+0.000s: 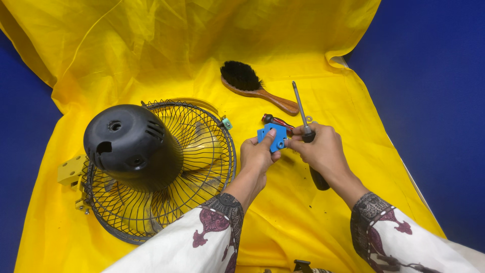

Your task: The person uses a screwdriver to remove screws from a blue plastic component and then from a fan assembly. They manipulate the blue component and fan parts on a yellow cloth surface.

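Note:
My left hand (257, 154) pinches a small blue plastic bracket (273, 135) with holes, held up over the yellow cloth. My right hand (323, 149) touches the bracket's right edge and grips a black-handled screwdriver (301, 112) whose metal shaft points away from me. Just behind the bracket lies a small red-handled tool (276, 120), partly hidden. To the left, a fan lies face down: black motor housing (130, 144) on top of a black wire guard (202, 151), with a pale blade visible through the wires.
A wooden brush with black bristles (252, 86) lies beyond my hands. A yellow bracket (70, 171) sticks out at the fan's left edge. The yellow cloth (313, 217) covers a blue surface (434, 101). A small dark object (301, 265) shows at the bottom edge.

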